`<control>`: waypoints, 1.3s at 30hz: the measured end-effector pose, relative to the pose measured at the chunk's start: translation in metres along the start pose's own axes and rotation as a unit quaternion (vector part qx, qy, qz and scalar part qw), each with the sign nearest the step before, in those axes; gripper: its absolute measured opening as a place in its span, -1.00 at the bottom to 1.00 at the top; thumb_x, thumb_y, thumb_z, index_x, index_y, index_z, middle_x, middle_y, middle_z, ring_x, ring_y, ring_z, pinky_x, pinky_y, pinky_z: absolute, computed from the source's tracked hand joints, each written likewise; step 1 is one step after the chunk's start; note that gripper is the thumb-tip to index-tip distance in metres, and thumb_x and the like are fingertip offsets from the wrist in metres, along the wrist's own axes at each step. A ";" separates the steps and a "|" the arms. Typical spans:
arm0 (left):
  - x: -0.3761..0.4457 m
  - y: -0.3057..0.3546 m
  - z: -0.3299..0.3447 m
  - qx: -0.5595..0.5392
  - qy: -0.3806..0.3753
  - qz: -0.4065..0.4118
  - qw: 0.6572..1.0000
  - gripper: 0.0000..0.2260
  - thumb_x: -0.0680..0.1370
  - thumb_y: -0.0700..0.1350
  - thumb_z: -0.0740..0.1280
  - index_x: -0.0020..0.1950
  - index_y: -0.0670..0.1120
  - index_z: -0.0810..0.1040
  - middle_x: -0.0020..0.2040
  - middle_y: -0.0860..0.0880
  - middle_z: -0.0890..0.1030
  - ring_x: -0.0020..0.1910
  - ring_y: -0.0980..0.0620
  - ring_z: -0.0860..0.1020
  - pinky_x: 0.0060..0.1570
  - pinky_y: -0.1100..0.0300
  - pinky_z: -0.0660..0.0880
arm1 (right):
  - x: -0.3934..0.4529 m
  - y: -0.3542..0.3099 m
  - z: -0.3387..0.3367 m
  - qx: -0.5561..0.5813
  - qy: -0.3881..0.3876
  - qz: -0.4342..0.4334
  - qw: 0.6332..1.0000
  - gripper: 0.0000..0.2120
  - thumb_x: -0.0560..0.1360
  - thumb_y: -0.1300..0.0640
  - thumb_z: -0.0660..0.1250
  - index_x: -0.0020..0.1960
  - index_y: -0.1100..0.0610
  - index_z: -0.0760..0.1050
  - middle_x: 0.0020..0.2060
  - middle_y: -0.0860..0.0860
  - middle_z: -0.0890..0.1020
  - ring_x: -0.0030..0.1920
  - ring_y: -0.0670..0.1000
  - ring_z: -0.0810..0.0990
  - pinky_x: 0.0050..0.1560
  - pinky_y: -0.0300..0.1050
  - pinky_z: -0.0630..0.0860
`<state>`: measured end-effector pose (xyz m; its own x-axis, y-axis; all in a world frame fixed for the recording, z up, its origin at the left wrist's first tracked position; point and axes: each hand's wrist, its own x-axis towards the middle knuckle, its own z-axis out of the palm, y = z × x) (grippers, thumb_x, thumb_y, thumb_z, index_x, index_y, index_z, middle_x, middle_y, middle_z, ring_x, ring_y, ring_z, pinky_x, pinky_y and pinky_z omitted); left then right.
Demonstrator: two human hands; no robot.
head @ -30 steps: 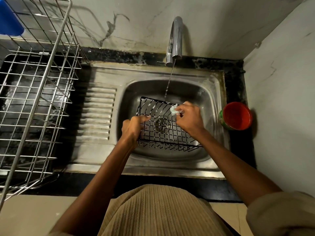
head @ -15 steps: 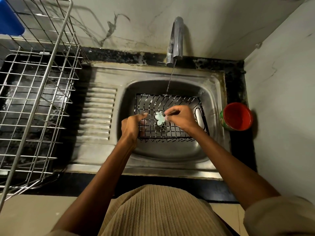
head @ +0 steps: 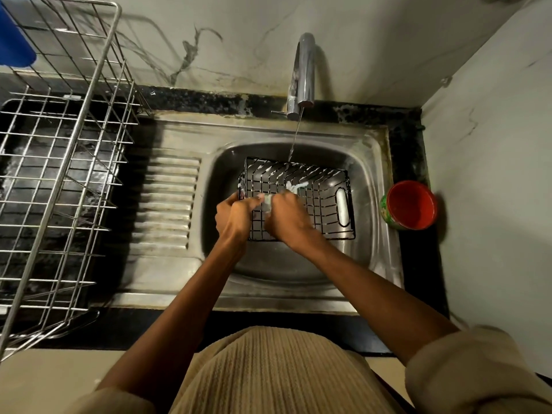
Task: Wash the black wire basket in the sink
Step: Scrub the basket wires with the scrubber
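Basket: we see the black wire basket (head: 301, 198) standing in the bowl of the sink (head: 370, 162), open side up, its solid handle plate toward the right wall, white suds clinging to the far wires.
Water: a thin stream falls from the tap (head: 303, 70) onto the basket's far rim.
Left hand: our left hand (head: 236, 218) grips the near-left corner of the basket, fingers curled round the top wire to steady it.
Right hand: our right hand (head: 286, 221) is closed on a small pale scrubber (head: 268, 201), mostly hidden under the knuckles, pressed against the basket's near wall just beside the left hand.
Step in hand: we judge this to be soaping and scrubbing, with rinsing not yet done.
How to do it well: we should keep the left grip firm so the light frame does not skate on the wet steel; run the scrubber along each wire and not only across the grid; work into the crossings, where grime sits; turn the basket to reach the floor and the handle end.
Risk: soapy wire is slippery, so a loose hold may let it tip or clatter.
Nearby: a red cup (head: 410, 204) stands on the sink's right edge; a steel dish rack (head: 59, 162) sits on the worktop at left.
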<state>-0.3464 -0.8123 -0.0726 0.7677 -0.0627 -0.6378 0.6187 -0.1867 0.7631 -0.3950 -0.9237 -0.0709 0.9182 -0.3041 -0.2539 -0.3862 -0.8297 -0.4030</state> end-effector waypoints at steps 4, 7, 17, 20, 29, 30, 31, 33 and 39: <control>0.004 -0.005 -0.006 -0.018 -0.011 0.009 1.000 -0.23 0.09 0.25 0.57 0.24 -0.05 0.64 0.10 -0.06 0.71 0.15 -0.14 0.64 0.26 -0.20 0.51 | -0.003 0.002 -0.005 0.038 -0.052 -0.050 0.997 -0.95 0.49 0.28 0.42 -0.06 0.19 0.60 -0.16 0.05 0.64 -0.19 -0.06 0.63 -0.15 -0.11 0.64; -0.005 -0.001 -0.011 -0.037 -0.025 0.008 0.999 -0.45 0.15 0.17 0.58 0.09 0.00 0.69 -0.01 -0.02 0.71 -0.03 -0.08 0.62 0.08 0.01 0.50 | 0.001 0.027 -0.008 0.064 -0.062 0.001 0.996 -0.94 0.45 0.20 0.51 -0.16 0.14 0.63 -0.21 0.02 0.68 -0.28 -0.16 0.61 -0.30 -0.28 0.56; -0.014 0.004 0.004 -0.083 -0.033 0.024 0.996 -0.82 0.34 0.00 0.50 -0.09 0.01 0.68 -0.11 -0.02 0.68 -0.17 0.06 0.59 -0.14 0.17 0.47 | 0.006 0.016 -0.012 0.002 -0.052 0.161 0.986 -0.75 0.48 0.22 0.45 0.14 0.23 0.55 0.11 0.16 0.53 -0.07 0.05 0.56 -0.21 -0.17 0.57; -0.011 0.000 0.008 -0.094 -0.031 0.028 0.995 -0.84 0.38 -0.06 0.50 -0.07 -0.03 0.66 -0.21 0.02 0.67 -0.32 0.13 0.55 -0.28 0.23 0.42 | -0.002 0.005 -0.011 -0.029 -0.075 0.107 0.991 -0.86 0.51 0.29 0.39 0.07 0.23 0.56 -0.02 0.11 0.57 -0.10 0.03 0.52 -0.23 -0.15 0.44; -0.013 0.004 0.011 -0.112 -0.042 0.018 0.993 -0.82 0.39 -0.05 0.49 -0.06 -0.06 0.63 -0.12 -0.09 0.64 -0.15 -0.05 0.54 -0.30 0.23 0.42 | 0.015 0.040 -0.038 0.062 0.054 0.163 0.983 -0.88 0.39 0.26 0.52 -0.10 0.22 0.64 -0.27 0.02 0.62 -0.24 -0.02 0.63 -0.41 -0.30 0.42; -0.013 0.004 0.012 -0.110 -0.051 0.022 0.992 -0.91 0.46 -0.09 0.48 -0.10 -0.04 0.62 -0.11 -0.09 0.65 -0.15 -0.05 0.54 -0.30 0.24 0.44 | 0.018 0.038 -0.039 0.068 0.073 0.160 0.982 -0.87 0.39 0.26 0.52 -0.08 0.21 0.64 -0.23 0.04 0.65 -0.21 -0.01 0.64 -0.38 -0.29 0.45; -0.015 0.005 0.014 -0.106 -0.058 0.022 0.992 -0.96 0.51 -0.13 0.45 -0.11 -0.04 0.62 -0.11 -0.09 0.65 -0.16 -0.04 0.55 -0.29 0.24 0.45 | 0.021 0.036 -0.038 0.076 0.089 0.155 0.981 -0.85 0.39 0.26 0.52 -0.05 0.21 0.64 -0.19 0.05 0.66 -0.20 -0.02 0.63 -0.35 -0.27 0.47; -0.018 0.006 0.018 -0.096 -0.063 0.027 0.993 -0.96 0.55 -0.17 0.41 -0.09 -0.04 0.62 -0.12 -0.07 0.66 -0.20 0.02 0.57 -0.22 0.20 0.47 | 0.024 0.025 -0.036 0.101 0.106 0.139 0.979 -0.81 0.40 0.27 0.52 0.00 0.19 0.65 -0.13 0.04 0.68 -0.19 -0.04 0.60 -0.31 -0.26 0.49; -0.017 0.008 0.018 -0.082 -0.048 0.048 0.994 -0.91 0.54 -0.22 0.36 -0.02 -0.16 0.65 -0.17 -0.05 0.68 -0.16 0.07 0.62 -0.09 0.15 0.52 | 0.006 0.000 -0.031 0.186 -0.088 0.008 0.979 -0.93 0.44 0.23 0.50 -0.09 0.20 0.65 -0.28 -0.04 0.63 -0.32 -0.16 0.56 -0.35 -0.36 0.43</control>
<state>-0.3576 -0.8301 -0.0576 0.8097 -0.1672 -0.5625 0.5686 -0.0136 0.8225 -0.3864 -0.9400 -0.0450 0.8950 -0.2033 -0.3970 -0.4358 -0.5879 -0.6815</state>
